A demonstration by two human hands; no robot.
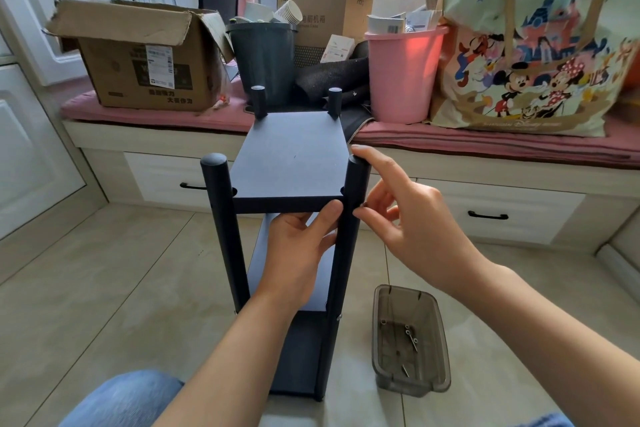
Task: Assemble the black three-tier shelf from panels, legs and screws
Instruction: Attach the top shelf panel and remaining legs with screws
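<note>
The shelf (289, 163) stands on the floor, nearly built. The left hand (299, 250) grips the top panel's front edge; the right hand (408, 215) pinches a screw (364, 205) against the near right leg (356, 184). Next, I'd say: drive it straight in.

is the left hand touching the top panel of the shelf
Touching: the head view shows the left hand gripping the top panel's front edge from below, thumb on its face.

Left hand (302, 246) under top panel (289, 163); right hand (412, 218) pinching a screw (363, 205) at near-right leg (353, 204).
</note>
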